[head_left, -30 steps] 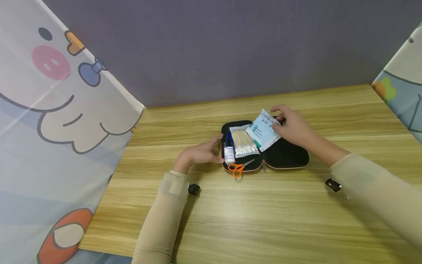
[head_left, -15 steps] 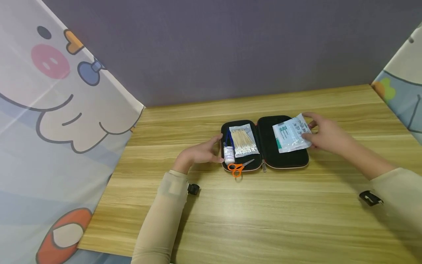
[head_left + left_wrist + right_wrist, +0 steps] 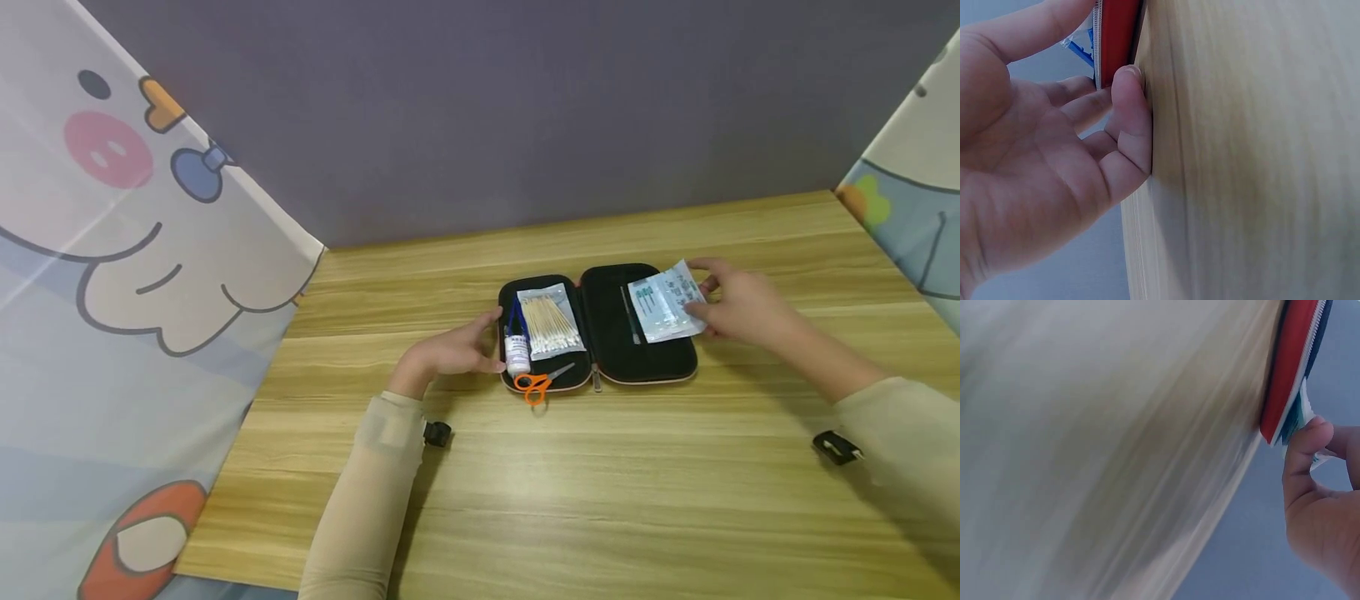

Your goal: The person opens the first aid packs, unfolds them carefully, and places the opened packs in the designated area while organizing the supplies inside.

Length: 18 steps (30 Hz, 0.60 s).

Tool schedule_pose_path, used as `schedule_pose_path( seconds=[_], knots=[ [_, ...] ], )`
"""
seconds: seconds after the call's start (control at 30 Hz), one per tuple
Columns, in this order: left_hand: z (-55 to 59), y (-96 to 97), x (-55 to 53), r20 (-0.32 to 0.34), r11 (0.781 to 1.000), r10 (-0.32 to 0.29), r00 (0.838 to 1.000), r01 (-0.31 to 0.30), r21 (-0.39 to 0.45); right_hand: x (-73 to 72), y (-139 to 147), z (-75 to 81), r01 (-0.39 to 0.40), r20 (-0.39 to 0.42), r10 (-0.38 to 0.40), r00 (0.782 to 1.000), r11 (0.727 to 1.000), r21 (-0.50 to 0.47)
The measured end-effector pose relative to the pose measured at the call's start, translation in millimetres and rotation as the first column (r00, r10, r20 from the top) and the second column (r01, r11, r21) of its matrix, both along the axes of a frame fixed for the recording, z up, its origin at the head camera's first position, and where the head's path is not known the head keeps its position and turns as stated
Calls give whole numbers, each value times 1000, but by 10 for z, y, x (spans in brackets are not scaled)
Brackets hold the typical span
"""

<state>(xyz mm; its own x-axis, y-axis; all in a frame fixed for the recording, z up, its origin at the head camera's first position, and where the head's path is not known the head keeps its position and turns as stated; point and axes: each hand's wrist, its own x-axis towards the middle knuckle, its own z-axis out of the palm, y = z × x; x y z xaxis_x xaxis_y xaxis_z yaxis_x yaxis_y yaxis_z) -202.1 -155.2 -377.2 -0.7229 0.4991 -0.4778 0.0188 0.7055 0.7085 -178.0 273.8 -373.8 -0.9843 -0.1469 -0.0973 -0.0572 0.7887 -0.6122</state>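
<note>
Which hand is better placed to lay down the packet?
Probably the right hand: it pinches the packet at the right side of the case. The left hand is at the opposite side.

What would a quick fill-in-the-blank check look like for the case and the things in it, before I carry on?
1. The packet is pinched by the ____ grip.
2. The scissors have ____ handles.
3. In the head view, the cotton swabs lie in the ____ half of the open case.
4. In both wrist views, the case's outer side is ____.

Missing words: right; orange; left; red.
</note>
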Motion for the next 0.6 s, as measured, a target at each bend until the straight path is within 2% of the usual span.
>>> schedule_pose_path(
  seconds=[0.1,0.2,0.6],
  knots=[
    [-8,2,3,3,1000,0,1000,0,8,-29,-72,-39,0,14,1,1000,999,-45],
    [-15,5,1,0,1000,-3,1000,3,13,-58,-126,-62,-3,14,4,1000,999,-52],
    [-6,3,-2,-6,1000,3,1000,-2,14,-203,-235,-134,-79,-84,86,993,993,84]
  ],
)
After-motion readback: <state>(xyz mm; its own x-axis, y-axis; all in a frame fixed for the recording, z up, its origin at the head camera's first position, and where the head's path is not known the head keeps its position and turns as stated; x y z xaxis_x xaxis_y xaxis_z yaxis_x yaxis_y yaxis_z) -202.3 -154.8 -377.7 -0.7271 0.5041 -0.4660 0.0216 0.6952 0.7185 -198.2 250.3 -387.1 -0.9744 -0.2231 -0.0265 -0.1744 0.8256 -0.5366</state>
